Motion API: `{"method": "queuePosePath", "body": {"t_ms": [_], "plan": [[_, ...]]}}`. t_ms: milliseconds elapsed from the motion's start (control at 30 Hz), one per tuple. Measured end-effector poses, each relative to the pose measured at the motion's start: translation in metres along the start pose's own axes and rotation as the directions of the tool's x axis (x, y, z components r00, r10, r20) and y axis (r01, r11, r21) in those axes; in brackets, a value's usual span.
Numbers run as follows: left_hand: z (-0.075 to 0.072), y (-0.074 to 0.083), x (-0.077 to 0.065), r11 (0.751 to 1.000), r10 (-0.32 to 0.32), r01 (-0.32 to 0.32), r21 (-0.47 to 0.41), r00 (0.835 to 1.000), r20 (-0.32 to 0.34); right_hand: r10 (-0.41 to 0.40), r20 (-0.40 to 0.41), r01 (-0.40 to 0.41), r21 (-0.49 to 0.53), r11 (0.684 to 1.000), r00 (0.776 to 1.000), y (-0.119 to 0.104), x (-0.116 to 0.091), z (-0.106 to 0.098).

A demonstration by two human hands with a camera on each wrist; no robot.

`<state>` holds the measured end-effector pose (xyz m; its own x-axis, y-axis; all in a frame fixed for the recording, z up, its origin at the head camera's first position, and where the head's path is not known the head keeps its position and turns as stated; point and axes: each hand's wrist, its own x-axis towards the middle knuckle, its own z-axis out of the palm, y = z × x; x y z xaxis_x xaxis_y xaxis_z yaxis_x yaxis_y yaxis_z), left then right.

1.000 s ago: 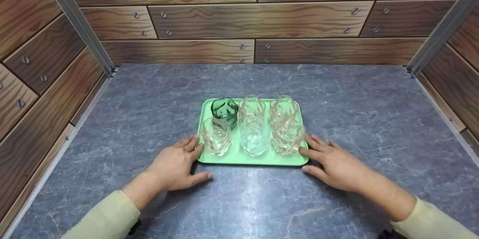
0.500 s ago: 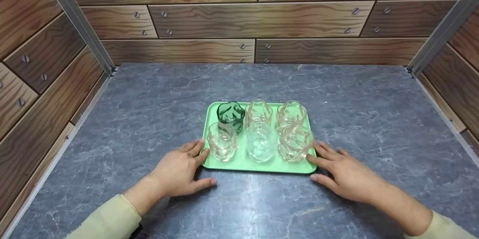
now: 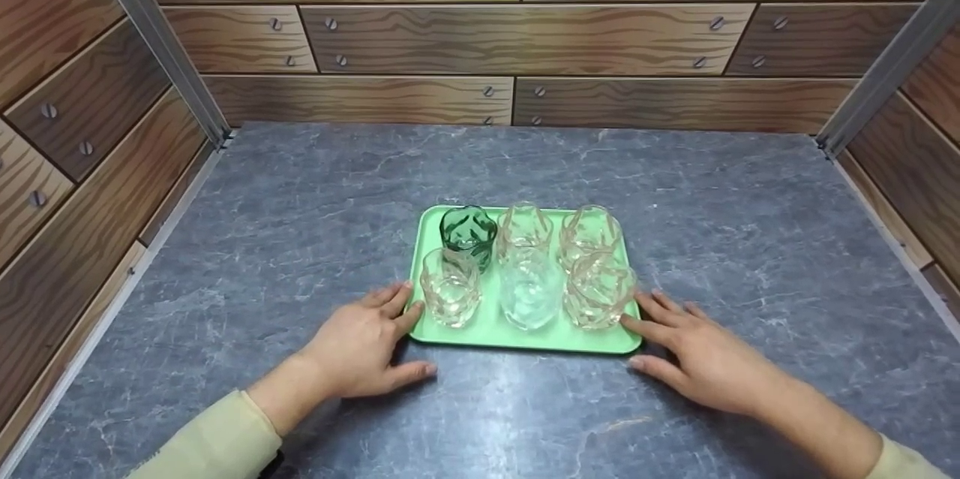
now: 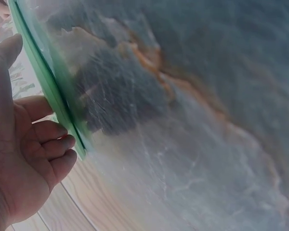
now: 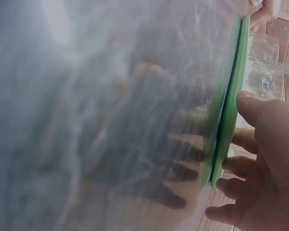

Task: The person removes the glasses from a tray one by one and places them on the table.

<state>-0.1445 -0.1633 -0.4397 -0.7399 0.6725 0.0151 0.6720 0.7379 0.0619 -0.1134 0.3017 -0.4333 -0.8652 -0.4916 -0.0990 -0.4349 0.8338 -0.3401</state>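
Note:
A light green tray [image 3: 487, 336] lies on the table with several faceted glasses standing upright on it in two rows. A dark green glass [image 3: 469, 235] is at the back left, in front of it a clear glass [image 3: 451, 291]. A pale bluish glass [image 3: 529, 295] is front middle; a faintly pink glass [image 3: 600, 295] is front right. My left hand [image 3: 356, 347] touches the tray's left edge with its fingers, thumb stretched out over the table. At the right edge, my right hand [image 3: 709, 359] rests its fingertips against the tray, its thumb near the front corner.
Grey marbled table [image 3: 337, 179] surrounds the tray. Wood-patterned panels [image 3: 510, 36] stand at the back and both sides, joined by grey metal posts [image 3: 161, 51] at the corners.
The tray with its glasses has slid a little to the right and toward me. Both hands have moved along with it, keeping at its two side edges.

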Motion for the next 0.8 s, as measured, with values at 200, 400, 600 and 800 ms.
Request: {"method": "queuePosePath", "body": {"t_ms": [200,400,600,800], "plan": [[-0.002,-0.001,-0.002,1.0,-0.001,0.001,-0.003,1.0,0.004,-0.061,-0.237,0.075,0.053,0.996,0.97,0.001,-0.004,-0.005],[-0.002,-0.002,-0.003,1.0,0.008,-0.008,0.003,1.0,0.001,0.031,-0.354,0.03,0.167,0.985,0.935,-0.003,0.001,-0.017],[-0.003,-0.002,-0.001,0.999,0.03,-0.03,0.019,0.999,-0.013,0.146,-0.353,0.002,0.386,0.922,0.924,-0.012,0.013,-0.019],[-0.004,-0.004,0.0,0.999,0.042,-0.042,0.021,0.999,0.004,0.179,-0.364,0.04,0.521,0.853,0.914,-0.018,0.028,-0.014]]}}
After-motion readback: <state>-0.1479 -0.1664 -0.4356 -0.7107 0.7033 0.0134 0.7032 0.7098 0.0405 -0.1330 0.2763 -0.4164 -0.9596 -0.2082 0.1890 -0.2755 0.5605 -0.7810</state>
